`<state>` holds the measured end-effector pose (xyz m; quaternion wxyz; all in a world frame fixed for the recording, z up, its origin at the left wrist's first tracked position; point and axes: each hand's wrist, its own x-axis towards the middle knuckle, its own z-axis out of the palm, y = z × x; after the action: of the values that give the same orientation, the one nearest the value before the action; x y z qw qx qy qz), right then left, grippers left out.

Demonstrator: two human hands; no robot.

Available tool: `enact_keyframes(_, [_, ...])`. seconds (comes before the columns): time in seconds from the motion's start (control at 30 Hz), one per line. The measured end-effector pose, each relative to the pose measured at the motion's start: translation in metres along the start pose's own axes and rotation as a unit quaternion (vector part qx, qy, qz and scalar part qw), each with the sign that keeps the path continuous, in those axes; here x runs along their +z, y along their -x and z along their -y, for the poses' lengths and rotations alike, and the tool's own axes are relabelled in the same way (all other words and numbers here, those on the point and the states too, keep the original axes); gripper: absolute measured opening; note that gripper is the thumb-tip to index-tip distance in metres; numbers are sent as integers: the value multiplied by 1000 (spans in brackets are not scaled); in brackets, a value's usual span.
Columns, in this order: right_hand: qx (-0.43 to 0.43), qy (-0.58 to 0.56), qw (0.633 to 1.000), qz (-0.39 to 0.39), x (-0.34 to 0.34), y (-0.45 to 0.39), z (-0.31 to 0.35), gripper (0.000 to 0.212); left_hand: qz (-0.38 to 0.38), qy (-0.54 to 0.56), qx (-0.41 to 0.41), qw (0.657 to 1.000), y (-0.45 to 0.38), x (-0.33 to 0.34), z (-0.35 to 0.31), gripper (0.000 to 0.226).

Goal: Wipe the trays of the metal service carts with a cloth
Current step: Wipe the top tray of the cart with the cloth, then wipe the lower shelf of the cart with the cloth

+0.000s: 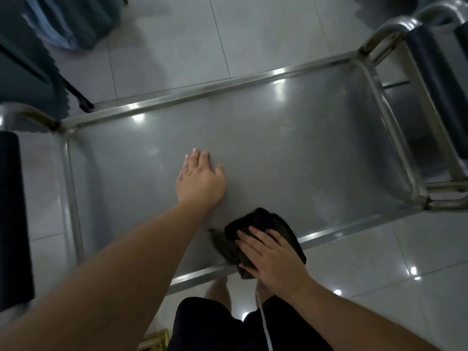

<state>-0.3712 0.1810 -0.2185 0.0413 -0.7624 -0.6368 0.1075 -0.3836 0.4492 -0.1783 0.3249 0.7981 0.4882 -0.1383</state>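
Note:
A stainless steel cart tray (291, 138) with a raised rim fills the middle of the head view, seen from above. My left hand (201, 179) lies flat on the tray's bare surface near its centre, fingers straight and together. My right hand (271, 259) presses a dark, crumpled cloth (263, 224) down onto the tray beside the near rim, fingers spread flat over it. Part of the cloth hangs over the near rim under my palm.
The cart's tubular handle (395, 34) rises at the far right, with another dark-padded frame (430, 79) beyond it. A dark upright object (12, 211) stands at the left edge. Teal fabric (38, 46) hangs at the top left. Glossy tiled floor (392, 274) surrounds the cart.

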Motion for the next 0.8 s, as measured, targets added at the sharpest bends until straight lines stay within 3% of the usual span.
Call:
enact_keyframes(0.17, [-24,-3,1000,15,-23,-3,23,44,70,-59,25,995,34,-19,9,48])
enact_keyframes(0.4, [78,-28,968,238,-66,-33,42,45,105,-135,58,984,110,-27,54,40])
enact_keyframes(0.63, [138,-31,952,271,-89,-34,47,39,92,-216,82,969,166,-39,98,42])
enact_keyframes(0.8, [136,-16,955,264,-113,-30,49,35,83,-184,54,978,201,-35,113,41])
